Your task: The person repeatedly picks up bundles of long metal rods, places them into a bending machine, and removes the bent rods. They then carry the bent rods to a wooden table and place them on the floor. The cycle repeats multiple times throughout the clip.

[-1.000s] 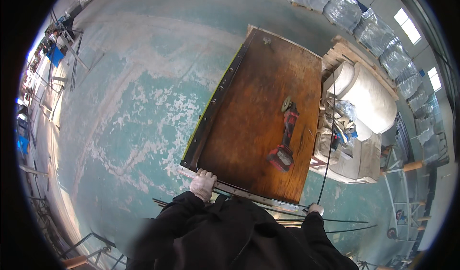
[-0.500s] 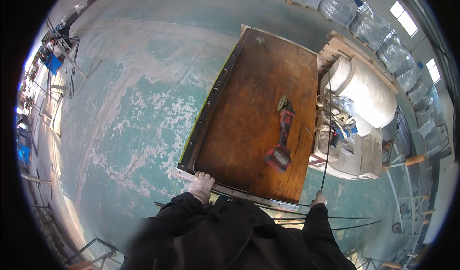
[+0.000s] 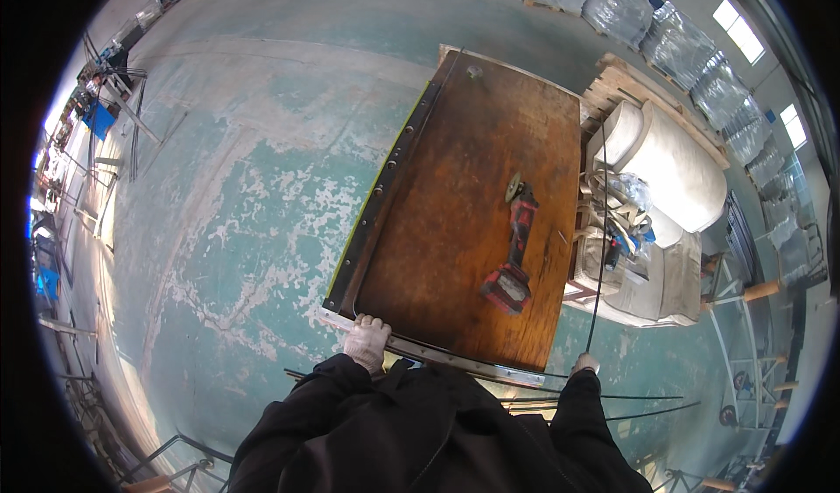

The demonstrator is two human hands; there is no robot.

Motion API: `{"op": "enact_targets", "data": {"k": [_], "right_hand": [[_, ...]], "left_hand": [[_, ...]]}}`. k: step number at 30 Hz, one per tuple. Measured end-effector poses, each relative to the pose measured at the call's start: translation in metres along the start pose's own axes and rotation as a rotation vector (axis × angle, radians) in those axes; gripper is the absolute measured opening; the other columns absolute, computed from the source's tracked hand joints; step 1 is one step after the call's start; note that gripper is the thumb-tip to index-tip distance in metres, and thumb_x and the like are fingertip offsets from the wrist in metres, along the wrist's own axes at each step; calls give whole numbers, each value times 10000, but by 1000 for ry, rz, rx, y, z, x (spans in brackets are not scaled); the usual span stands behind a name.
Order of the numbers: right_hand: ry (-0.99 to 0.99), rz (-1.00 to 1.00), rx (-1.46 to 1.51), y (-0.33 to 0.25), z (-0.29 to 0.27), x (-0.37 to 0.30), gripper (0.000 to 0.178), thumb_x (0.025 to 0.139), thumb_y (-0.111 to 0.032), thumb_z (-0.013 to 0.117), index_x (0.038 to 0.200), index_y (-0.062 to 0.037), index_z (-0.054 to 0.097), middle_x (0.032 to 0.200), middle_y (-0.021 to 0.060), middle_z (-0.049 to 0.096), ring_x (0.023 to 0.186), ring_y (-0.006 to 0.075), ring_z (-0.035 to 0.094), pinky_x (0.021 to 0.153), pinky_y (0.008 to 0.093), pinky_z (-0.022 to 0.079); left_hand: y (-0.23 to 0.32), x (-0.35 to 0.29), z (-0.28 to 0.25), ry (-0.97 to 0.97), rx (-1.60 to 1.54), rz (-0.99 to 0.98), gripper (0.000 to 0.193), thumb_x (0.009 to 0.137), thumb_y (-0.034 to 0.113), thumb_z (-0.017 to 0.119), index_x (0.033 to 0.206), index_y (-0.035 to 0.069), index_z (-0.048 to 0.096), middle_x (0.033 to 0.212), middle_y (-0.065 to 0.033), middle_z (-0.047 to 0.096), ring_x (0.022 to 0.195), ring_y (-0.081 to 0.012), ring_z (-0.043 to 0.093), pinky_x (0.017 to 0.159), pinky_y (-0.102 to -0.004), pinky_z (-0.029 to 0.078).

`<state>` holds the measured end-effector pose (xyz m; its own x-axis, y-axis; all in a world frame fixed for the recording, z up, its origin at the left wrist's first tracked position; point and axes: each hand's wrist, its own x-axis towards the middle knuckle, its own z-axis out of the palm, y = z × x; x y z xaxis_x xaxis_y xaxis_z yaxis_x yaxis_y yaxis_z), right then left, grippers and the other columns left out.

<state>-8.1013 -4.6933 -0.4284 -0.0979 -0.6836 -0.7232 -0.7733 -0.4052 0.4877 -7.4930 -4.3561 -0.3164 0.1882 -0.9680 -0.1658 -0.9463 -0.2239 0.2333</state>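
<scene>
A brown wooden-topped workbench (image 3: pixel 464 204) stands before me, with a dark rail (image 3: pixel 381 195) along its left edge and a metal strip (image 3: pixel 481 367) along its near edge. My left hand (image 3: pixel 366 339), in a pale glove, is closed over the near-left corner, fingers curled over the edge. A thin dark rod runs along the near edge and seems to pass under this hand. My right hand (image 3: pixel 585 365), also gloved, is closed round a long thin black rod (image 3: pixel 602 239) rising past the bench's right side. A red-and-black cordless angle grinder (image 3: pixel 520 244) lies on the wood.
Right of the bench are cream padded cushions (image 3: pixel 669 169) with tools and bags on them, beside a wooden pallet (image 3: pixel 612 86). More thin rods (image 3: pixel 639 398) stick out below my right hand. Plastic-wrapped stacks (image 3: pixel 674 47) line the far right; metal frames (image 3: pixel 744 362) stand nearer.
Both hands keep their places and grips. The rod in my right hand has barely shifted, and my left sleeve has moved slightly.
</scene>
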Motion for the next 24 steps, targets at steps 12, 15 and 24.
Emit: {"op": "enact_targets", "data": {"k": [12, 15, 24], "right_hand": [[154, 647, 1858, -15, 14, 26, 584, 1125, -453, 526, 1339, 44, 744, 1379, 237, 787, 1300, 355, 743, 1035, 439, 584], [164, 590, 1686, -14, 6, 15, 552, 1127, -424, 527, 1308, 40, 765, 1385, 233, 788, 1302, 333, 749, 1034, 415, 582], [219, 531, 1627, -23, -12, -14, 464, 1120, -412, 577, 1224, -21, 804, 1300, 175, 826, 1269, 293, 773, 996, 379, 608]], "left_hand": [[-2, 1, 3, -3, 20, 20, 325, 795, 198, 799, 1102, 94, 771, 1138, -145, 740, 1214, -372, 688, 1154, -489, 513], [-2, 0, 4, 9, 18, 17, 337, 793, 197, 801, 1112, 93, 774, 1139, -146, 742, 1211, -376, 687, 1148, -485, 517], [-4, 0, 8, 5, 29, 19, 332, 804, 202, 788, 1119, 96, 780, 1140, -144, 744, 1199, -373, 688, 1127, -483, 521]]}}
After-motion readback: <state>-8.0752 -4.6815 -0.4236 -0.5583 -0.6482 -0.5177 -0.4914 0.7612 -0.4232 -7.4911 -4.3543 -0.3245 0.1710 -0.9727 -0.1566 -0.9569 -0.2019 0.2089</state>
